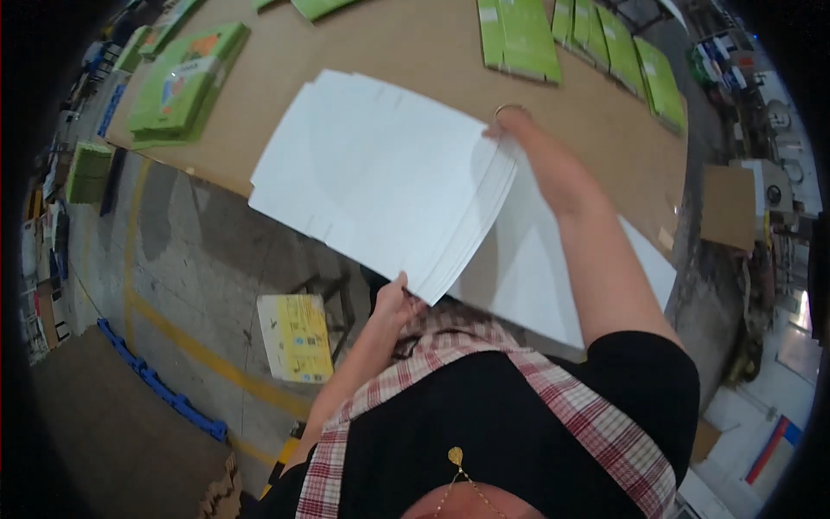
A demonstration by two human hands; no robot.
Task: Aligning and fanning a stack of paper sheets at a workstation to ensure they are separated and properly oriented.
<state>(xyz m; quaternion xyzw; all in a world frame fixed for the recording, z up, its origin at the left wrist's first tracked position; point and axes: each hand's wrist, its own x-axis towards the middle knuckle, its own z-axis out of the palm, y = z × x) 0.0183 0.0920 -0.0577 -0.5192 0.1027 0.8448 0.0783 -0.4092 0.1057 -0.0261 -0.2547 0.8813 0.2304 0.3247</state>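
Observation:
A stack of flat white die-cut cardboard sheets (380, 173) lies tilted across the near side of the table, its right-hand edges fanned into steps. My left hand (397, 303) grips the stack's near right corner, thumb on top and the other fingers mostly hidden below. At the far right corner my right hand (513, 125) is closed on the edge, with part of its fingers out of sight. Beneath my right forearm rests another white sheet or stack (540, 268), which reaches over the near table edge.
The table is brown-topped (415, 56). Green printed packs (186, 82) stand at its far left, and several green folded cartons (519, 39) line the far right. Below, a yellow and white printed carton (296, 337) sits near a dark metal stand. Blue plastic edging (160, 381) crosses the floor.

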